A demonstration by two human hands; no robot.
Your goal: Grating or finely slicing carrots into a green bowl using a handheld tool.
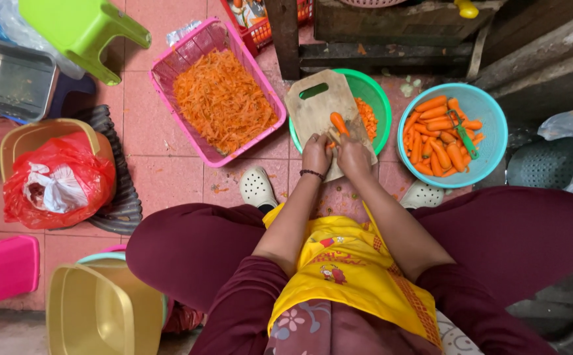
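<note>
Pointing up-left: carrot (339, 123), lengthwise along cutting board (317, 108)

This looks like the floor-level prep corner of a home or small food kitchen, with work done low down on a pink tiled floor (148, 131). The wooden cutting board (319, 108) rests across a green bowl (375, 98) of cut carrot. Left of the board sits a pink basket (198, 49) heaped with shredded carrot; right of it, a turquoise colander (490, 115) of peeled carrots with a peeler. Far left of the board are a metal tray (10, 79), a lime plastic stool (79, 29) and a tub lined with a red bag (63, 177). Behind the board stands rough dark wooden furniture (391, 33).
</note>
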